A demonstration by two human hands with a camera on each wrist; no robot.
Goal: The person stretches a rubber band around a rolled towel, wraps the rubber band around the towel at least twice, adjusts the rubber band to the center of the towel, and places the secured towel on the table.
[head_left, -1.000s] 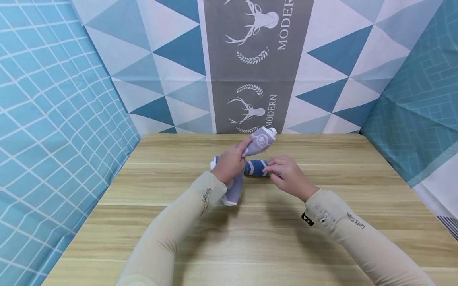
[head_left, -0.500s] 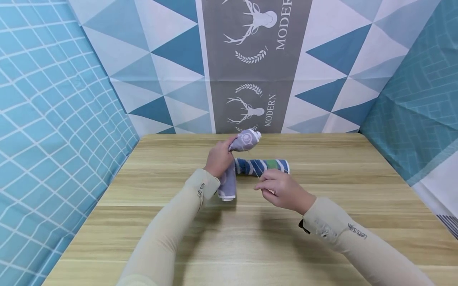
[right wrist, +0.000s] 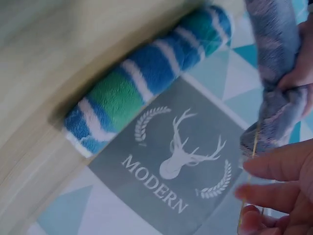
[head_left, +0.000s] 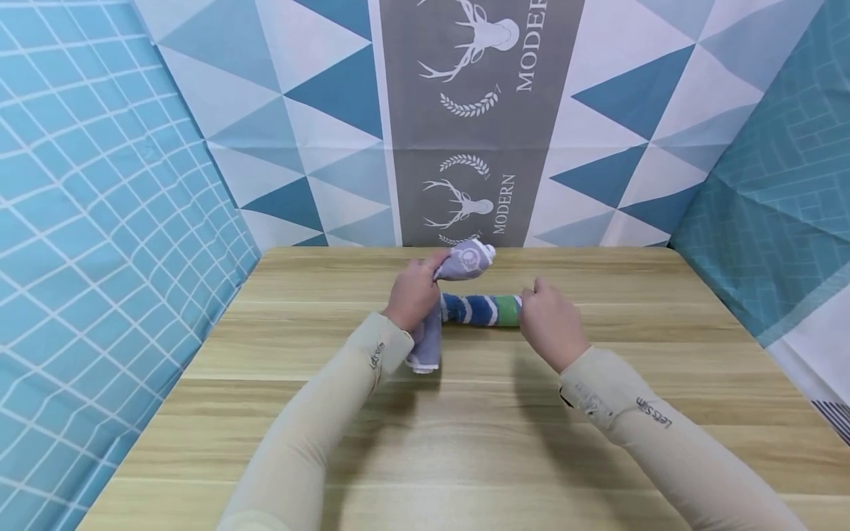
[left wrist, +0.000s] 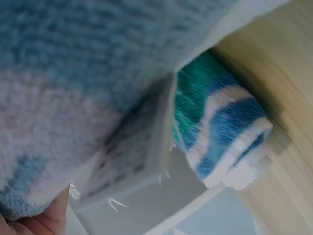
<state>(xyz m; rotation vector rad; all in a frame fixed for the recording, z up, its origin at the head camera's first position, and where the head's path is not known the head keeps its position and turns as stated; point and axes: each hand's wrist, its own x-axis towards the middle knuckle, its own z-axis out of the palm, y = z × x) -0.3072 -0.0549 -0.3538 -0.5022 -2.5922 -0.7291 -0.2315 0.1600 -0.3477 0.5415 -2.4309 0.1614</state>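
Observation:
My left hand [head_left: 410, 296] grips a rolled purple-grey towel [head_left: 430, 341] around its narrowed middle; one end sticks up past the thumb and the other hangs toward the front. In the left wrist view this towel fills much of the picture, a pale printed tag [left wrist: 132, 152] hanging off it. A second rolled towel [right wrist: 156, 61], striped blue, green and white, lies on the table behind the purple-grey one. My right hand [head_left: 553, 324] overlaps its right end in the head view. A thin yellow rubber band [right wrist: 241, 213] is held by the right hand's curled fingers.
The wooden table [head_left: 505, 442] reaches back to a patterned cloth wall [head_left: 458, 110] with triangles and deer prints. A blue gridded cloth [head_left: 99, 221] runs along the left side, a teal cloth [head_left: 783, 177] along the right.
My left hand has moved slightly left with the purple-grey towel. The right hand came forward, baring the striped towel's right end, then went back and right to cover that end again.

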